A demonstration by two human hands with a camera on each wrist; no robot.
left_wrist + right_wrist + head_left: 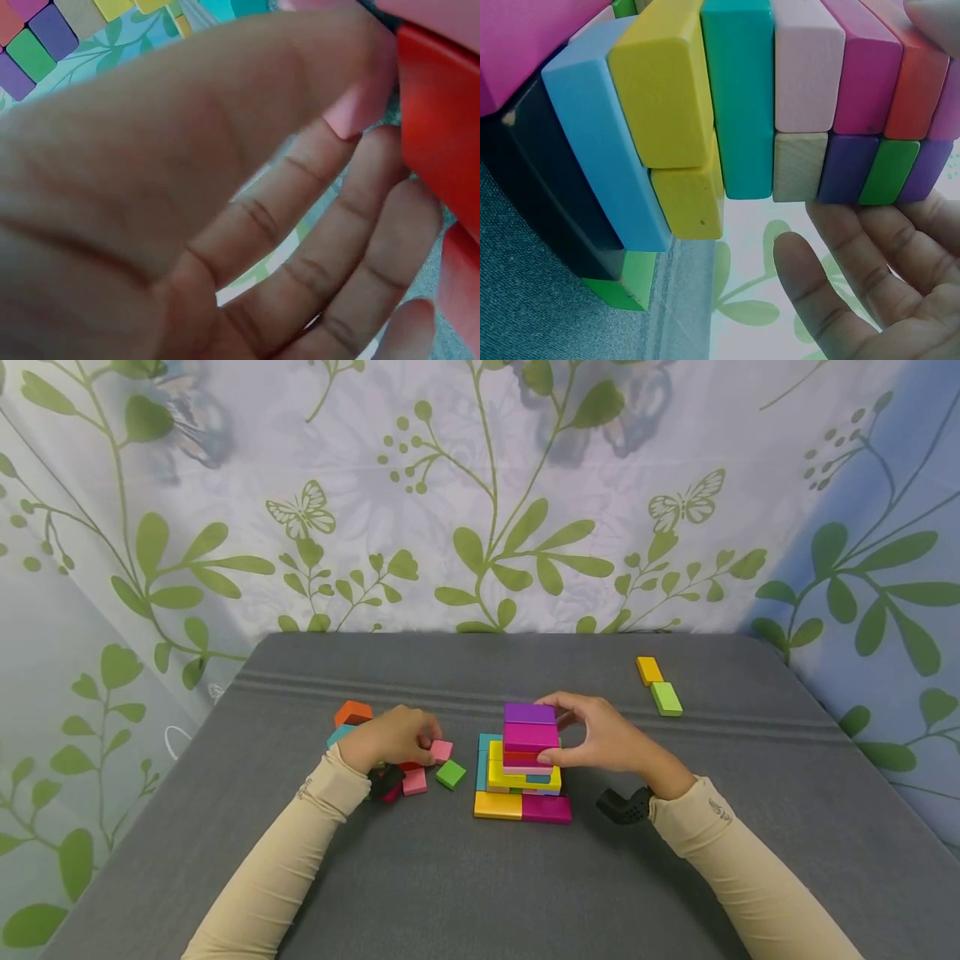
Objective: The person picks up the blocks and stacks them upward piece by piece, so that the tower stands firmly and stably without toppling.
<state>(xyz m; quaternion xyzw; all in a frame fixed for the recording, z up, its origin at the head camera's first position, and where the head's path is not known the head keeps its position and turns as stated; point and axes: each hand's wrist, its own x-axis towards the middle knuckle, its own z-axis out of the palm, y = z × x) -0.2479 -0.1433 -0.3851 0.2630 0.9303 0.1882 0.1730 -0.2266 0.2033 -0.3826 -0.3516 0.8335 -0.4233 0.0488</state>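
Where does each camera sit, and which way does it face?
Head: on the head, facing forward and down at the gray table, block tower and leaf-print cloth; left hand, right hand and sleeves show.
Left wrist: on that wrist, facing a red block and pinched pink block; left hand looms large.
Right wrist: on that wrist, facing the block tower; right hand shows.
Head and right wrist share the block tower and right hand.

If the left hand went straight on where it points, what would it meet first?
Likely the block stack, on its left side; the left hand might brush the green block first, since depth is unclear.
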